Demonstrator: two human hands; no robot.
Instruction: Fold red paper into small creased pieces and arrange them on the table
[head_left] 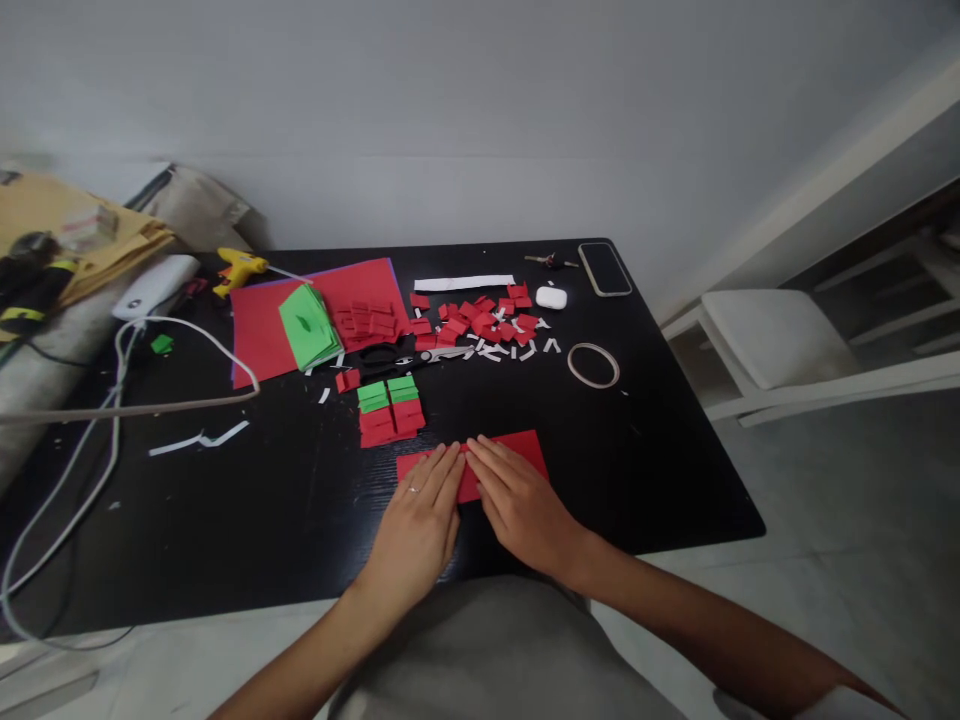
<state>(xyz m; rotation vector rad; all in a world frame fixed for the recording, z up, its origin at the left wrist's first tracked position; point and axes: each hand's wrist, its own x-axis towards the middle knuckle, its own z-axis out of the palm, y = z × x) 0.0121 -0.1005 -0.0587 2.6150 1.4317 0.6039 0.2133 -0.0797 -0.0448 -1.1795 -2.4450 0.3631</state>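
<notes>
A strip of red paper (531, 448) lies near the front edge of the black table. Both my hands rest flat on it, fingertips meeting near its middle. My left hand (421, 510), with a ring on one finger, has its fingers stretched out over the left half. Over the right half lies my right hand (525, 505), fingers also extended. Just beyond are folded green paper pieces (388, 393) and folded red pieces (391, 422) set in a block. Behind that block sit scissors (412, 358) with black handles. The paper under my palms is hidden.
Loose red pieces (476, 318) and white scraps are scattered mid-table. Green sheets (309, 328) lie on a red sheet (259, 335), beside a yellow glue gun (238, 270). A phone (604, 270), earbud case (551, 298) and tape ring (593, 365) sit right. A white cable (116, 430) crosses the left.
</notes>
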